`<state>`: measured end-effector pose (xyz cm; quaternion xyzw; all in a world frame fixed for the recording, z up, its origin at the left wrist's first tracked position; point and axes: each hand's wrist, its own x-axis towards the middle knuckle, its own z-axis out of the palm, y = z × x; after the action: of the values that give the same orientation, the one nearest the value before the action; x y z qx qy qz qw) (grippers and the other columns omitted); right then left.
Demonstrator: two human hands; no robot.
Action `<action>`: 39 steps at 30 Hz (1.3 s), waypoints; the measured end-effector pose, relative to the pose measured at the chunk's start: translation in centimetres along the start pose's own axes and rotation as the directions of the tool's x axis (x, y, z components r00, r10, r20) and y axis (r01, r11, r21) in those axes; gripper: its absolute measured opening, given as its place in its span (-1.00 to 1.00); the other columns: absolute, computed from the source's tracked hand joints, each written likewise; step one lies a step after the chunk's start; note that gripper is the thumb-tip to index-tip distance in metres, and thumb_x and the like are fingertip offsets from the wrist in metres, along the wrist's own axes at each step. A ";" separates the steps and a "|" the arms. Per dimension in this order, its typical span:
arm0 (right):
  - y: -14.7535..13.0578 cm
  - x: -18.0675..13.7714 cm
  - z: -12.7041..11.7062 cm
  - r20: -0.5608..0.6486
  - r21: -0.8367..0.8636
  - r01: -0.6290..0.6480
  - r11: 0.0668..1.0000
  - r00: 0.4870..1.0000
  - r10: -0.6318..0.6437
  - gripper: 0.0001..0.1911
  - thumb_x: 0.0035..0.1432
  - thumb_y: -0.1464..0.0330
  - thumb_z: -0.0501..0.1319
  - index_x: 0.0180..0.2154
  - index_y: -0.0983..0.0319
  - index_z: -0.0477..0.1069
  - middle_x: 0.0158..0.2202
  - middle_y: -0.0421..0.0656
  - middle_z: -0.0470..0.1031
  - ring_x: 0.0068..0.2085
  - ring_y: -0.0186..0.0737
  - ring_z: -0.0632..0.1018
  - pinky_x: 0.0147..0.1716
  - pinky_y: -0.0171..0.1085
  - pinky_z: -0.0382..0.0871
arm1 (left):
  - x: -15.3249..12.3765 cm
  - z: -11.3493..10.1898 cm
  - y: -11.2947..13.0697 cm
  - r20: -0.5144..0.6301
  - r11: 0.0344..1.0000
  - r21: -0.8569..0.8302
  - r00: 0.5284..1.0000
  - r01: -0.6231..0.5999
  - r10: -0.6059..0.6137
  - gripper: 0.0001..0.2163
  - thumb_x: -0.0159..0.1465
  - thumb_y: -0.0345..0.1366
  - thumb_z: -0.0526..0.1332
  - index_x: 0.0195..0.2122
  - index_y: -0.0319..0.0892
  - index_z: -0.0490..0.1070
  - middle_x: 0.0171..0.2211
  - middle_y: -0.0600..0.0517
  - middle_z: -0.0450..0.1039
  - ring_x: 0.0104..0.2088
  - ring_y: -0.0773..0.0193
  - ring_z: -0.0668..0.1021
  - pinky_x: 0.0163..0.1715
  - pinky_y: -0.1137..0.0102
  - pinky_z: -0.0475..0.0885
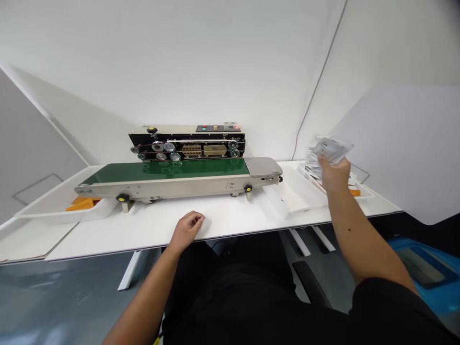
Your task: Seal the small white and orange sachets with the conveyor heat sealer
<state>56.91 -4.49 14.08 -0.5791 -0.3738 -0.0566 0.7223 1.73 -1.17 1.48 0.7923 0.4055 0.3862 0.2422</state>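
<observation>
My right hand is raised over the white tray at the right end of the table and is closed on a clear plastic pouch, held above more pouches lying in that tray. My left hand rests on the white table near its front edge, fingers loosely curled with nothing in them. A band sealer with a green conveyor belt stands across the table behind my left hand.
A shallow white tray lies just right of the conveyor's end. At the left end a white bin holds something orange. White partition walls enclose the table. A blue box sits on the floor at the right.
</observation>
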 end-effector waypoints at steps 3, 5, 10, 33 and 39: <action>-2.8 -7.6 2.0 0.156 0.097 -0.059 0.993 0.987 0.044 -0.46 0.04 0.06 0.50 -0.09 0.32 0.59 -0.15 0.01 0.68 -0.19 -0.09 0.69 -0.10 -0.04 0.63 | 0.0 0.2 -0.2 -0.014 1.000 0.006 1.000 -0.004 0.004 -0.78 0.42 -0.12 0.18 -0.23 -0.10 0.55 -0.26 0.00 0.55 -0.25 0.18 0.57 -0.23 0.33 0.45; -4.6 -13.4 3.7 0.441 0.084 -0.027 0.996 0.897 -0.013 -0.51 0.07 0.05 0.48 -0.14 0.31 0.62 -0.20 0.01 0.69 -0.21 -0.02 0.71 -0.13 0.02 0.64 | -0.1 0.2 -0.4 -0.032 1.000 -0.004 0.999 -0.010 0.010 -0.79 0.42 -0.13 0.19 -0.19 -0.10 0.54 -0.24 -0.01 0.54 -0.24 0.18 0.57 -0.21 0.31 0.48; -6.7 -24.7 10.1 0.843 0.198 0.485 0.852 0.360 -0.401 -0.59 0.32 0.38 0.22 0.17 0.16 0.55 0.17 -0.05 0.60 0.12 -0.02 0.62 0.19 -0.02 0.50 | -0.3 0.1 -1.2 -0.161 0.997 -0.058 0.986 -0.049 0.039 -0.71 0.43 -0.08 0.19 0.07 -0.10 0.45 0.02 -0.12 0.47 -0.06 0.11 0.58 -0.07 0.21 0.56; -4.1 -29.4 16.3 0.984 0.101 0.467 0.879 0.083 -0.157 -0.16 0.35 0.00 0.23 0.48 0.23 0.13 0.53 0.00 0.05 0.54 0.18 0.05 0.49 0.25 -0.12 | 0.4 2.1 -1.0 0.151 0.888 0.413 0.977 -0.203 0.152 -0.54 0.46 -0.13 0.17 0.35 -0.13 0.36 0.40 -0.16 0.32 0.39 -0.13 0.37 0.39 -0.09 0.29; -3.7 -29.1 16.4 0.978 0.157 0.436 0.886 0.057 -0.202 -0.10 0.35 -0.07 0.22 0.50 0.27 0.09 0.54 0.04 0.00 0.55 0.15 0.02 0.49 0.17 0.00 | 0.4 1.9 -0.7 0.157 0.912 0.367 0.979 -0.182 0.132 -0.49 0.39 -0.13 0.27 0.35 -0.09 0.36 0.40 -0.15 0.32 0.39 -0.17 0.36 0.38 -0.14 0.29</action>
<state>26.42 -1.52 0.18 -0.4370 -0.8621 0.1424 0.2134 3.09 -0.60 0.04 0.8773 0.3911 0.2669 0.0780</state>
